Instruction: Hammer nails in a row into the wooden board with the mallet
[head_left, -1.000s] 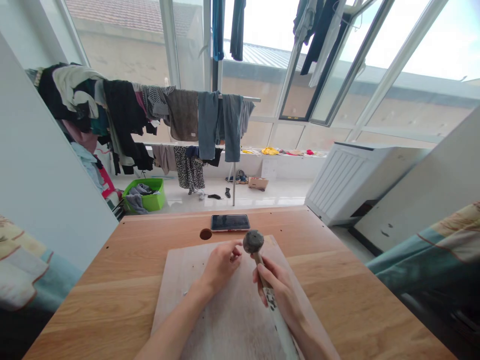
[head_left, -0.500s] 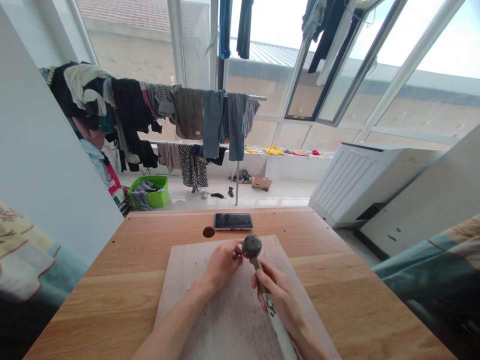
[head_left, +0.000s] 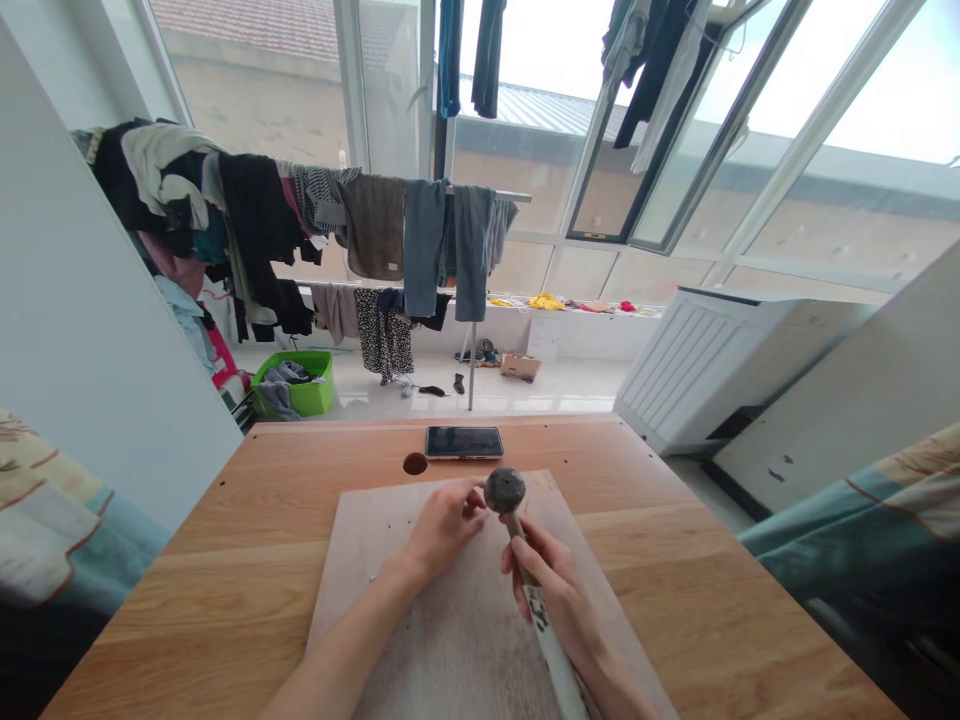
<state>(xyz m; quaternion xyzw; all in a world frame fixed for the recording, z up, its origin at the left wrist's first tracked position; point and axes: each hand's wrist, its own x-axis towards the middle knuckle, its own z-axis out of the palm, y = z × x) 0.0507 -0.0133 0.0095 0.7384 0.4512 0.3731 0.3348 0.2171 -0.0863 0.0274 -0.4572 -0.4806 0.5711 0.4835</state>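
Bright daylight through windows (head_left: 840, 205); sky (head_left: 551, 40) blown out.

Smartphone (head_left: 464, 442), dark-screened: laid flat on the wooden tabletop (head_left: 225, 565), just beside a round hole (head_left: 415, 463) cut through it. Drying rack (head_left: 472, 375): hung with garments, among them blue-grey trousers (head_left: 421, 250), a grey-brown towel-like cloth (head_left: 375, 230) and, lower, a speckled black-and-white garment (head_left: 384, 335). Green tub (head_left: 313, 397): set on the floor, grey cloth (head_left: 279, 390) draped over its rim. Cardboard box (head_left: 520, 367): placed near dark shoes (head_left: 489, 351). Yellow cloth (head_left: 546, 302): left on the window ledge. White ribbed-front unit (head_left: 671, 365): stood at right, tilted in view. Patterned curtains (head_left: 881, 510): seen at both sides. Window sash (head_left: 694, 165): swung open. Tiled roof (head_left: 262, 18): seen through glass.
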